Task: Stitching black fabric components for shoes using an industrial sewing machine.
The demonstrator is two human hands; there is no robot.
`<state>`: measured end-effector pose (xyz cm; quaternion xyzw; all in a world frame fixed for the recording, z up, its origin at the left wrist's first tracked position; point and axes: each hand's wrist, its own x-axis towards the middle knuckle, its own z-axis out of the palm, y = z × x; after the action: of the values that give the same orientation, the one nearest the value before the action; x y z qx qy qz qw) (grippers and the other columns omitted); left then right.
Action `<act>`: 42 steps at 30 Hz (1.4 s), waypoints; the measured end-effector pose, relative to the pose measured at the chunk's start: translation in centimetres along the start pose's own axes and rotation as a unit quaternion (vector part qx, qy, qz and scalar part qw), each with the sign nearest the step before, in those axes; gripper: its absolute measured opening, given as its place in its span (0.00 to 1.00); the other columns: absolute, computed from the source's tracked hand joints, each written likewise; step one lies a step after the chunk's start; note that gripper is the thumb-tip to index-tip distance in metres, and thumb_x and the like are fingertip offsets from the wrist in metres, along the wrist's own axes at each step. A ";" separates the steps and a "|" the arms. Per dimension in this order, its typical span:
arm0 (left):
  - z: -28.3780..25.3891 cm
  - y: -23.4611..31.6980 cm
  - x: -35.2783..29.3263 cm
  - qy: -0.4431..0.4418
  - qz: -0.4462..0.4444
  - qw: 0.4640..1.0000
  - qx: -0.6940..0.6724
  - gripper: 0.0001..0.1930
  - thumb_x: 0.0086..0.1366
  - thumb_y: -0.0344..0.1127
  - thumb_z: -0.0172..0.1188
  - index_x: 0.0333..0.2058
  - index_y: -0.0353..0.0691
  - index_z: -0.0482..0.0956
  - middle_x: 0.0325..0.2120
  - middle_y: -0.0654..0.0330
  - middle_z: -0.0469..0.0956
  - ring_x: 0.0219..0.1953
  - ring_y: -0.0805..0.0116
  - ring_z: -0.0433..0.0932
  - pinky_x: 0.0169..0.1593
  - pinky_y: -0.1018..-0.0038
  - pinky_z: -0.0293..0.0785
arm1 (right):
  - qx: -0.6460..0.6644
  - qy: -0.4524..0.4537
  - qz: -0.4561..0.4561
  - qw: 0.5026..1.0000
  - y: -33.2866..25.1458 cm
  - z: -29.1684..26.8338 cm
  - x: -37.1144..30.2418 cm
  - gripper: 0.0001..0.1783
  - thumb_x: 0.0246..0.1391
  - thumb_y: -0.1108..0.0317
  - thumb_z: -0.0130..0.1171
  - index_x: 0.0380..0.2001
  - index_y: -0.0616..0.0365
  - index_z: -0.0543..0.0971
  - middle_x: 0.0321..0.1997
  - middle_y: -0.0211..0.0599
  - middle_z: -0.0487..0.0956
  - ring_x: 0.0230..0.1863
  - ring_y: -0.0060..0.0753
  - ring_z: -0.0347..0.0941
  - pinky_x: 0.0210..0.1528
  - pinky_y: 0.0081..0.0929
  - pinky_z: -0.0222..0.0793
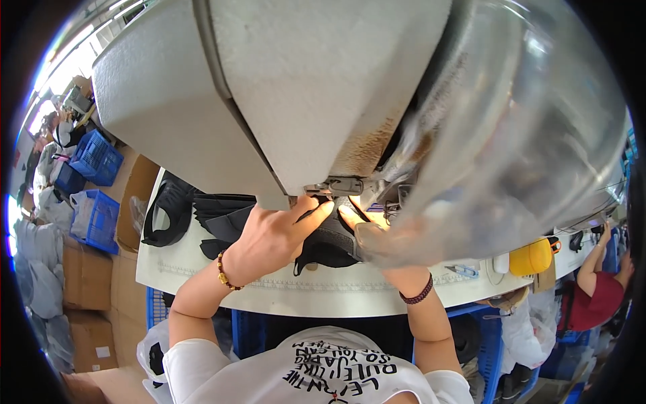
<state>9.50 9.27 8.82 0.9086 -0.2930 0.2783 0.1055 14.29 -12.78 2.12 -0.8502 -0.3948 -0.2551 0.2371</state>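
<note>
- Left hand (269, 236): palm down, fingers stretched forward and pressed flat on a black fabric piece (330, 246); fingertips lie right under the sewing machine's presser area. Not curled around anything. A beaded bracelet (225, 273) of brown and amber beads sits on the wrist.
- Right hand (360, 225): mostly hidden behind a blurred grey machine part; only lit fingertips show, resting on the same fabric piece. Cannot tell whether it pinches or just presses. A dark beaded wristband (417, 295) is on this wrist.
- Black fabric piece: soft, matt, curved outline; lies on the table directly below the needle zone, between both hands, its lower edge hanging toward the person.
- Sewing machine (282, 87): large off-white body with a rough, grainy finish, brownish stains near the head; a small metal foot (336, 185) sits just above the fabric.
- Stack of black cut parts (219, 212): layered flat pieces, left of the left hand; a black curved shoe-like part (168, 212) lies further left.
- Table (282, 293): pale, smooth top with a stitched-looking line along its front edge.
- Right end of table: yellow rounded container (531, 256), small blue-handled tool (463, 271).
- Room: blue plastic crates (94, 158), cardboard boxes (84, 276) on the left; another person in a red top (595, 293) at far right.
</note>
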 end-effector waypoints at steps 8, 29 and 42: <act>-1.0 0.0 0.9 0.079 -0.122 0.967 -0.210 0.14 0.47 0.16 0.55 0.34 0.33 0.79 0.30 0.53 0.78 0.26 0.59 0.77 0.32 0.74 0.74 | 0.021 0.049 -0.021 0.998 -3.0 -1.6 1.0 0.08 0.38 0.72 0.57 0.27 0.55 0.77 0.36 0.37 0.76 0.39 0.40 0.72 0.47 0.44 0.63; 0.0 0.4 -0.4 0.021 0.045 0.998 0.036 0.17 0.43 0.23 0.56 0.36 0.32 0.77 0.32 0.58 0.72 0.35 0.66 0.79 0.26 0.76 0.70 | 0.006 0.038 -0.018 0.999 -3.1 -2.1 1.0 0.18 0.38 0.78 0.58 0.36 0.51 0.82 0.38 0.37 0.79 0.42 0.42 0.75 0.47 0.34 0.68; 1.1 3.6 0.7 0.050 -0.027 0.996 0.070 0.15 0.44 0.24 0.56 0.35 0.26 0.75 0.30 0.54 0.69 0.41 0.56 0.76 0.41 0.69 0.75 | 0.271 0.014 0.064 0.960 0.6 -1.6 1.5 0.15 0.41 0.71 0.62 0.37 0.52 0.79 0.40 0.40 0.78 0.38 0.44 0.76 0.40 0.36 0.72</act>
<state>8.37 5.61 8.42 0.9063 -0.2424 0.3404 0.0635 15.19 -13.27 4.12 -0.7739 -0.3910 -0.1345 0.4797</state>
